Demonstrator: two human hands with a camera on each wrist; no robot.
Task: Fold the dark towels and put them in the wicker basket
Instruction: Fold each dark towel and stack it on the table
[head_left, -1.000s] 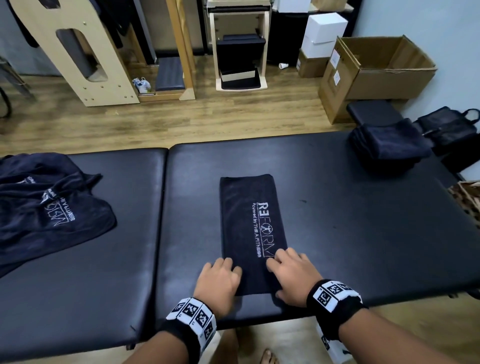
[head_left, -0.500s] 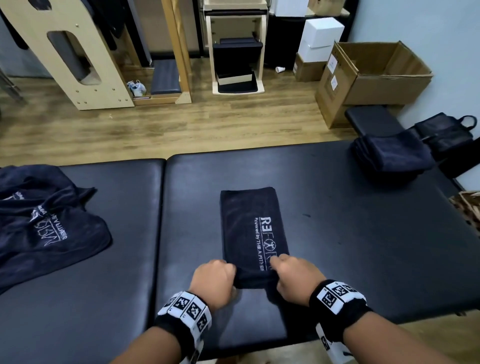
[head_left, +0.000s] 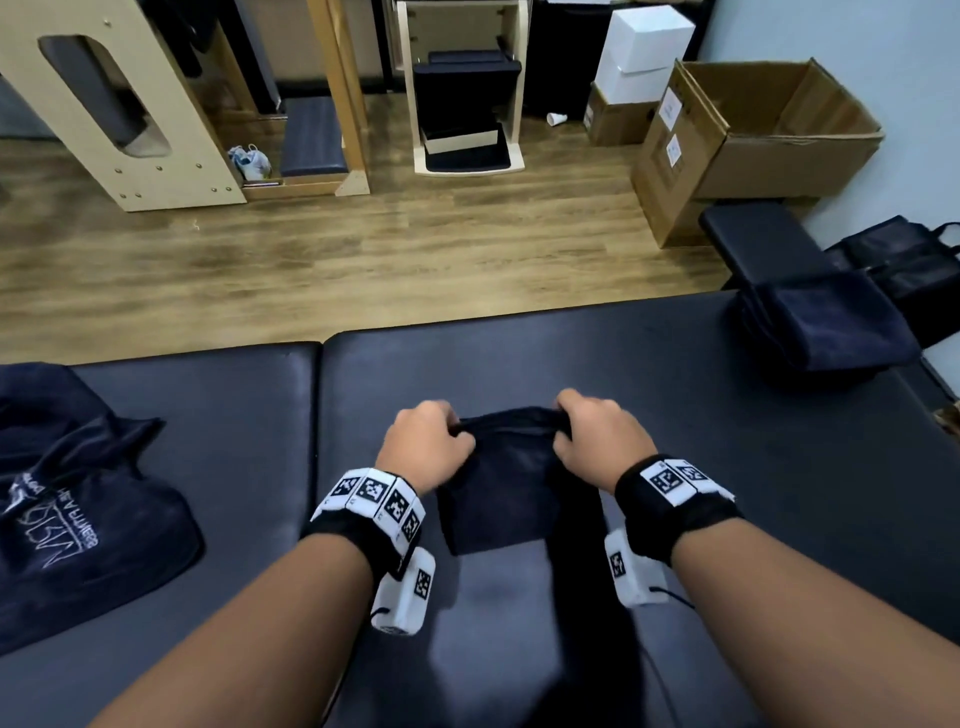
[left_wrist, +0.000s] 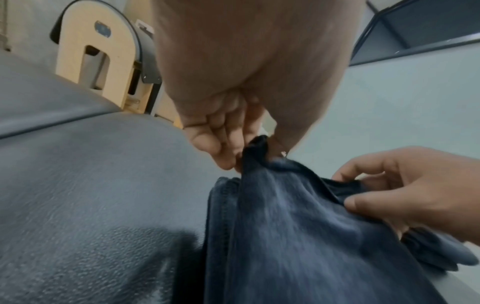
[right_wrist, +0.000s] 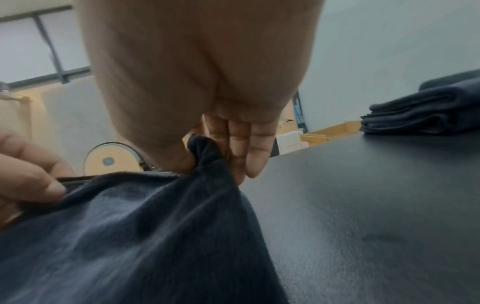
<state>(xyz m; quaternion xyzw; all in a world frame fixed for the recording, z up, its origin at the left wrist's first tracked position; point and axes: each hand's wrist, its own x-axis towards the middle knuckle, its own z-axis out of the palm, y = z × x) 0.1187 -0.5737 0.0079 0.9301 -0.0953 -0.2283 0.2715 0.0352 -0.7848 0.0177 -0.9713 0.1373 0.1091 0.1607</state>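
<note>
The dark towel (head_left: 498, 488) lies mid-fold on the black padded counter (head_left: 727, 467), its raised edge lifted off the surface and carried toward the far side, the rest resting flat below the wrists. The left hand (head_left: 423, 447) pinches 1 corner of that raised edge between thumb and curled fingers (left_wrist: 207, 142); the right hand (head_left: 602, 441) pinches the other corner the same way, cloth bunched between thumb and fingertips (right_wrist: 249, 152). Both hands sit level with each other, the lifted hem stretched between them. To the far right, near the counter's corner, a stack of folded dark towels (head_left: 826, 327) rests well apart from the hands. On the left pad, a heap of unfolded dark towels (head_left: 78, 499) with white lettering lies crumpled. At the right edge of the head view a sliver of wicker basket (head_left: 949, 418) shows. Beyond the counter stand an open cardboard box (head_left: 769, 130) and a white box (head_left: 644, 52) on the wooden floor (head_left: 363, 254).
</note>
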